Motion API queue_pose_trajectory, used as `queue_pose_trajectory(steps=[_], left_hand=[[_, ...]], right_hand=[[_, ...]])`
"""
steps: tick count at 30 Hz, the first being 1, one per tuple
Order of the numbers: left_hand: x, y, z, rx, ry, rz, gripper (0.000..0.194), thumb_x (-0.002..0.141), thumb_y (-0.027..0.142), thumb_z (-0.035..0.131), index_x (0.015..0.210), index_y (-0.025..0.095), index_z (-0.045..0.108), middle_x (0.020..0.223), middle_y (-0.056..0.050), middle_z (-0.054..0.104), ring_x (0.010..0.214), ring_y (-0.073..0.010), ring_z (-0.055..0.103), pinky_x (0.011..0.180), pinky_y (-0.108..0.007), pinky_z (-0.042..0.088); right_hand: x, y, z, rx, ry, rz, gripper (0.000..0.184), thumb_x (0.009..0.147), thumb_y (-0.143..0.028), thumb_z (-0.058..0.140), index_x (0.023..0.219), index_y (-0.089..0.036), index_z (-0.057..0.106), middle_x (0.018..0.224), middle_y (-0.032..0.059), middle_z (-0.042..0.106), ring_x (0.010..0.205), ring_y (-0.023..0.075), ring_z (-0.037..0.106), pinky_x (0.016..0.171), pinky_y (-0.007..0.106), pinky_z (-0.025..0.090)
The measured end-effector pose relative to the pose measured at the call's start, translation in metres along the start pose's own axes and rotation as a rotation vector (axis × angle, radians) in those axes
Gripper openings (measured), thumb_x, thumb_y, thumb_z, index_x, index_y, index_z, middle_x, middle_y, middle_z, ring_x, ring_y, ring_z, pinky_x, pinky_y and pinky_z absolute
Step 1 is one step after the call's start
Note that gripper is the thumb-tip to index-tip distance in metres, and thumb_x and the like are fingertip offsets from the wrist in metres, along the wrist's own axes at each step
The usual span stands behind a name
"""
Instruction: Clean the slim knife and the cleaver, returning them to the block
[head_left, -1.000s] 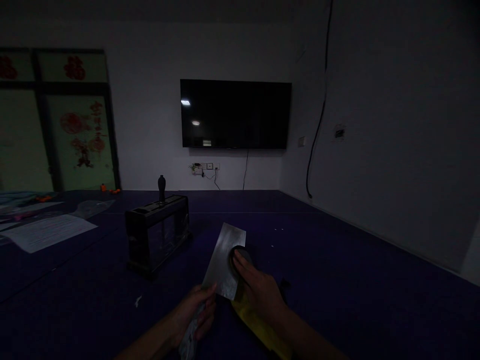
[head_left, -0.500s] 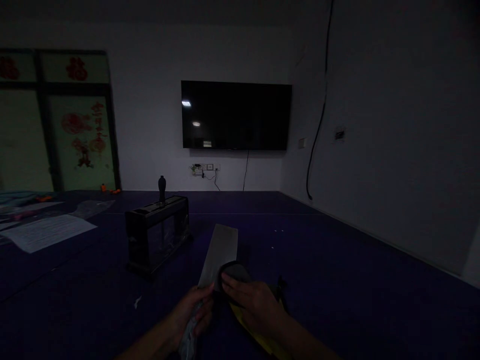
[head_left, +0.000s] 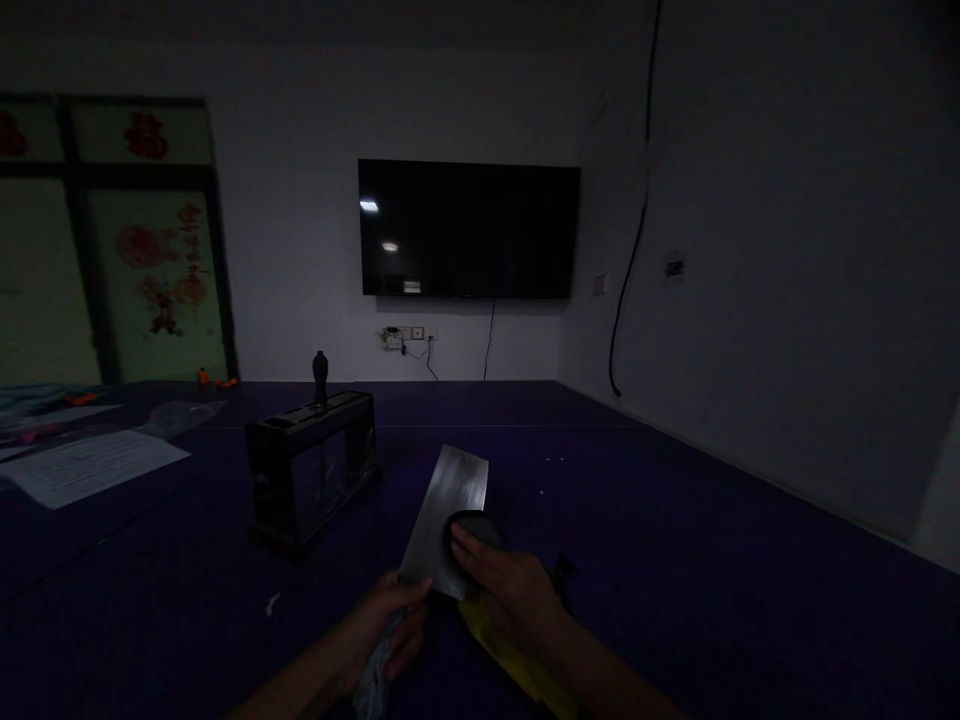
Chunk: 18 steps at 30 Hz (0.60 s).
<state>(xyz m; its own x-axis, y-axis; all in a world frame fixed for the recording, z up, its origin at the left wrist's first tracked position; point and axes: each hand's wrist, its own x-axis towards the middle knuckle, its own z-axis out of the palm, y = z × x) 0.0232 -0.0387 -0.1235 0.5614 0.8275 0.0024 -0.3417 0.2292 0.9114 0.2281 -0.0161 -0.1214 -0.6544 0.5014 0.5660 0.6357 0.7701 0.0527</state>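
Observation:
A cleaver (head_left: 450, 500) with a broad, shiny metal blade points away from me, tilted slightly to the right. Its handle, wrapped in clear plastic, is closed inside my left hand (head_left: 390, 625), whose thumb lies at the base of the blade. My right hand (head_left: 514, 595) grips a dark grey pad with a rounded black edge (head_left: 480, 527), its fingers laid along the top. That pad overlaps the blade's right side; whether it touches the metal I cannot tell. Below my right hand hangs a yellow piece (head_left: 502, 650), partly hidden by the wrist.
A black knife block (head_left: 311, 470) with clear sides and one dark handle upright in it stands left on the purple-blue surface (head_left: 675, 560). Farther left lie a printed sheet (head_left: 97, 465) and a plastic bag (head_left: 180, 415). White scraps (head_left: 273, 603) are scattered about.
The blade has swung a little to the right and turned, so it now catches more light. My right hand and the pad have shifted slightly up and right.

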Motion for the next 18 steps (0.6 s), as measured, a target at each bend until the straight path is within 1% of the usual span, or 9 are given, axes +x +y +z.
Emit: queue_pose_trajectory(steps=[4,9,13,16,18], left_hand=[[-0.001,0.001,0.001,0.003,-0.004,-0.018,0.040,0.068,0.048,0.068,0.058,0.018,0.043,0.031,0.010,0.035,0.019,-0.0064,0.029,0.024,-0.018,0.013],[-0.002,0.001,0.002,0.040,-0.004,-0.032,0.037,0.069,0.048,0.067,0.064,0.018,0.046,0.032,0.011,0.034,0.020,-0.0050,0.026,0.025,-0.018,0.013],[-0.005,0.001,0.004,0.062,0.020,-0.047,0.037,0.066,0.048,0.069,0.072,0.019,0.046,0.034,0.012,0.036,0.021,-0.0051,0.024,0.025,-0.018,0.014],[-0.004,0.002,0.003,0.107,-0.030,-0.077,0.040,0.065,0.051,0.068,0.073,0.018,0.047,0.032,0.011,0.037,0.021,-0.0072,0.030,0.025,-0.019,0.013],[-0.003,0.002,0.002,0.142,-0.071,-0.097,0.041,0.065,0.053,0.067,0.074,0.018,0.047,0.031,0.010,0.037,0.021,-0.0085,0.033,0.027,-0.019,0.011]], right_hand=[[0.000,0.005,0.003,-0.017,0.064,0.061,0.081,0.061,0.003,0.044,0.136,-0.025,0.039,0.143,0.0031,0.035,0.104,0.0181,0.061,0.079,0.027,0.054],[0.001,0.012,0.005,-0.026,0.164,0.138,0.092,0.060,0.010,0.044,0.142,-0.028,0.026,0.143,0.0018,0.035,0.107,0.0188,0.059,0.085,0.028,0.053],[0.001,0.015,0.003,-0.059,0.207,0.207,0.096,0.062,0.010,0.046,0.144,-0.031,0.016,0.143,0.0015,0.034,0.109,0.0198,0.058,0.083,0.028,0.055],[0.001,0.016,0.001,-0.079,0.262,0.275,0.096,0.065,0.010,0.045,0.145,-0.032,0.011,0.144,0.0018,0.034,0.111,0.0208,0.057,0.079,0.028,0.057],[0.001,0.017,0.000,-0.082,0.300,0.323,0.094,0.067,0.010,0.043,0.145,-0.032,0.009,0.144,0.0020,0.034,0.113,0.0210,0.055,0.080,0.030,0.056]])
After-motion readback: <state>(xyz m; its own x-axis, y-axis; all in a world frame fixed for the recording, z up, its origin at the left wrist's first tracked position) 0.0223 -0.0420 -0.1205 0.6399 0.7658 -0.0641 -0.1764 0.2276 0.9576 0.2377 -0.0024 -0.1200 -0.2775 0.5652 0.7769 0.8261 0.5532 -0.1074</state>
